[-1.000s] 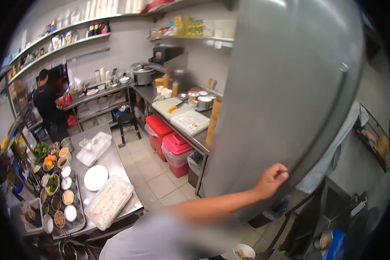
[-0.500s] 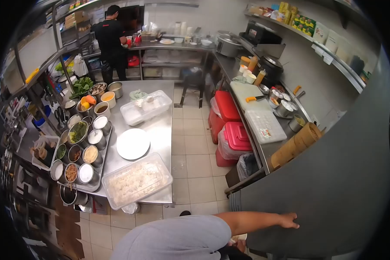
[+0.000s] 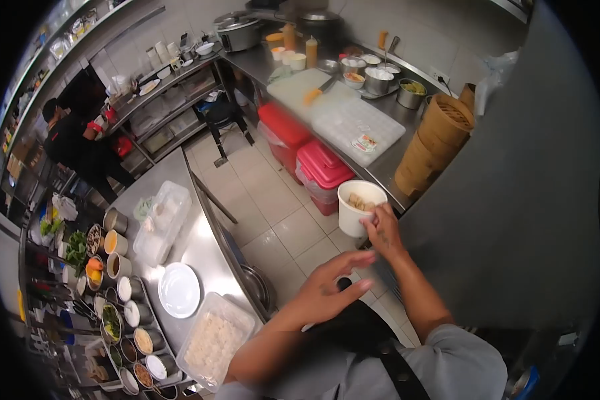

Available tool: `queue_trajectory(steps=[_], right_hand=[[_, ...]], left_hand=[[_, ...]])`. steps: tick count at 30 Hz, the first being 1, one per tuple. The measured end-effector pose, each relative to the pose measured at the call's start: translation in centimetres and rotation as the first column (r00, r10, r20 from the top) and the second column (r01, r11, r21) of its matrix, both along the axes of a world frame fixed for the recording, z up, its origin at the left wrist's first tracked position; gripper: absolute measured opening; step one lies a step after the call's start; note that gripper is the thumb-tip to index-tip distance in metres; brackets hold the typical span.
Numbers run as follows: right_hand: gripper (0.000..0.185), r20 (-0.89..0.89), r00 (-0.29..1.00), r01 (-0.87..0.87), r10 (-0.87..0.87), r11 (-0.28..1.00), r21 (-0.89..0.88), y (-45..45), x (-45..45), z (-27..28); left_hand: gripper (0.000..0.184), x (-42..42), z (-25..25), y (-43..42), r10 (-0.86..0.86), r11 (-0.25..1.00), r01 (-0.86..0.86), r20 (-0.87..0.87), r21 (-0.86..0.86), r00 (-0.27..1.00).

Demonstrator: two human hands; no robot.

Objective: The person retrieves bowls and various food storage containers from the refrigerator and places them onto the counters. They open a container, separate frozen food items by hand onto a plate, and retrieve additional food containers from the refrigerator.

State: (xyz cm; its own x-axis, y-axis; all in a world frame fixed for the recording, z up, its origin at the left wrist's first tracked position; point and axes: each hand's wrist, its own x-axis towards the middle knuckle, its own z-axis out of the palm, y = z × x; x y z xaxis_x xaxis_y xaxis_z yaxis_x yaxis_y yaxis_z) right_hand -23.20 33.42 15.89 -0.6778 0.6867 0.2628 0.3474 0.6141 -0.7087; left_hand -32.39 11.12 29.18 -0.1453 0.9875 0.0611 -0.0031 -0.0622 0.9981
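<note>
A white round tub (image 3: 362, 208) with pale brown food inside is held upright in front of me by my right hand (image 3: 385, 232), whose thumb and fingers grip its right side. My left hand (image 3: 329, 288) is raised just below and left of the tub, fingers and thumb apart, with nothing between them. It does not touch the tub. Beyond the tub, on the steel counter, lie a white compartment tray (image 3: 360, 127) and a white cutting board (image 3: 303, 91) with an orange-handled knife (image 3: 317, 93). Stacked bamboo steamers (image 3: 435, 143) stand to the right.
Red lidded bins (image 3: 323, 167) stand under the counter. The steel table (image 3: 200, 247) at left bears a white plate (image 3: 179, 290), a plastic container of pale food (image 3: 217, 341) and several metal pots. A grey metal panel (image 3: 513, 213) borders the right. A person (image 3: 80, 150) stands at the back left.
The outstretched arm has drawn back from the grey metal panel. The tub, mostly hidden low in the earlier views, is now raised in my right hand. The view has turned toward the counter.
</note>
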Motion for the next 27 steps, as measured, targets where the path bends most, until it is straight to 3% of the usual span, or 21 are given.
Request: queue_trajectory(steps=[2,4,6,10,12,13,14,18,19,20,22,23,24,26,27], right_hand=[[0.022,-0.157,0.985,0.084,-0.075,0.995,0.053,3.9,-4.5,1.2],[0.022,-0.285,0.949,0.171,-0.133,0.979,0.111,8.3,-8.7,2.0],[0.022,-0.364,0.91,0.263,-0.199,0.955,0.137,13.5,-12.5,2.6],[0.022,-0.508,0.778,0.535,-0.368,0.813,0.229,26.4,-19.4,2.1],[0.02,-0.494,0.739,0.609,-0.459,0.769,0.196,32.5,-22.4,1.0],[0.021,-0.472,0.738,0.627,-0.482,0.748,0.217,36.1,-23.6,-0.5],[0.022,-0.495,0.714,0.657,-0.495,0.719,0.227,38.4,-24.5,-1.1],[0.038,-0.408,0.794,0.596,-0.45,0.708,0.378,49.9,-25.1,-8.7],[0.05,-0.321,0.813,0.58,-0.486,0.72,0.38,52.4,-25.0,-11.3],[0.052,-0.268,0.823,0.567,-0.501,0.758,0.322,54.3,-25.4,-13.2],[0.059,-0.215,0.814,0.569,-0.54,0.816,0.103,57.8,-25.2,-15.2],[0.062,-0.223,0.794,0.579,-0.566,0.815,-0.008,59.8,-25.3,-16.0],[0.065,-0.228,0.815,0.576,-0.533,0.786,0.222,55.1,-25.3,-11.2],[0.064,-0.257,0.838,0.523,-0.482,0.843,0.123,48.8,-26.3,-7.1],[0.065,-0.234,0.867,0.485,-0.44,0.852,0.196,46.3,-26.6,-7.0]], left_hand=[[0.047,-2.3,-1.4,-1.9,0.097,0.994,-0.1,-0.055,-0.046,0.994],[0.046,-3.5,-4.1,-3.7,0.259,0.962,-0.248,0.097,-0.112,0.961],[0.045,-4.5,-5.9,-5.1,0.406,0.901,-0.381,0.093,-0.208,0.909],[0.04,-5.5,-9.2,-6.6,0.673,0.716,-0.566,0.188,-0.409,0.715],[0.041,-5.5,-10.2,-6.5,0.75,0.627,-0.619,0.151,-0.473,0.644],[0.047,-5.2,-9.1,-6.4,0.733,0.6,-0.618,0.039,-0.507,0.679],[0.039,-5.3,-9.6,-6.2,0.777,0.565,-0.648,0.065,-0.511,0.626],[0.042,-6.4,-10.2,-4.9,0.832,0.502,-0.697,0.068,-0.512,0.55],[0.045,-6.6,-10.3,-4.7,0.862,0.471,-0.733,0.077,-0.49,0.501],[0.045,-7.1,-10.7,-4.6,0.899,0.415,-0.787,0.076,-0.457,0.43],[0.039,-8.3,-11.7,-4.8,0.839,0.439,-0.685,-0.005,-0.581,0.543],[0.038,-8.3,-11.9,-4.8,0.824,0.474,-0.684,0.006,-0.555,0.566],[0.039,-8.5,-10.6,-4.1,0.817,0.472,-0.643,0.024,-0.603,0.576],[0.045,-8.8,-10.8,-4.8,0.749,0.508,-0.635,-0.065,-0.582,0.659],[0.045,-8.9,-10.4,-5.1,0.768,0.5,-0.656,-0.06,-0.565,0.637]])
